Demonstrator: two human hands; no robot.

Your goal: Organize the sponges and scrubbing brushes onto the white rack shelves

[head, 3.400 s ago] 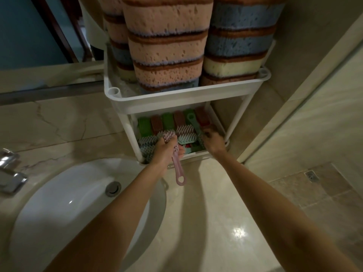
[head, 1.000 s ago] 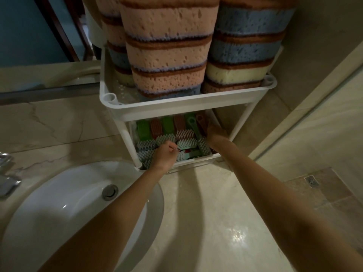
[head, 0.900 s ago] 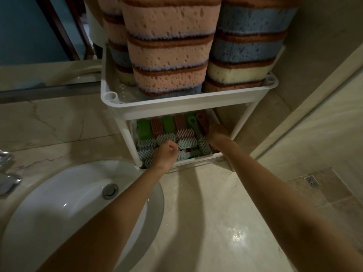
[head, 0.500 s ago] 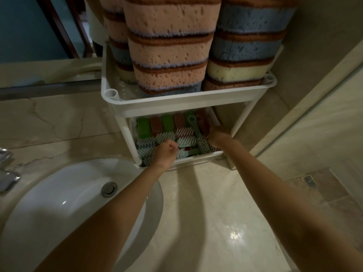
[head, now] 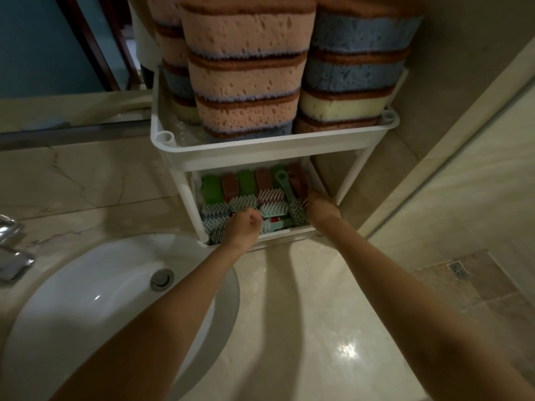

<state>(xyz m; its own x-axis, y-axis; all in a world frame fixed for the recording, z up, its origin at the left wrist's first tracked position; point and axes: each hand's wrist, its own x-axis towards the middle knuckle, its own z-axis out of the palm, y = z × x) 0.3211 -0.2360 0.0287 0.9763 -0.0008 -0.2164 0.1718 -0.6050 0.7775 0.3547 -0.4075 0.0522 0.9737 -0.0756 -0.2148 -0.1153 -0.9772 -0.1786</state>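
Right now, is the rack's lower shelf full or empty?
Full, or nearly: scrubbing brushes crowd the lower shelf, green and red ones in a back row, bristled ones in front.

Only the person's two arms are in view. The left forearm (head: 162, 308) and the right forearm (head: 390, 279) are bare along their whole visible length, from the lower edge of the frame up to the wrists. Both are slim and smooth, and the wide-angle lens makes them look broader toward the camera. The left hand (head: 244, 224) is bare as well, its knuckles standing out plainly. The right hand (head: 320, 208) is bare across its back, its fingers lost in dim shadow.
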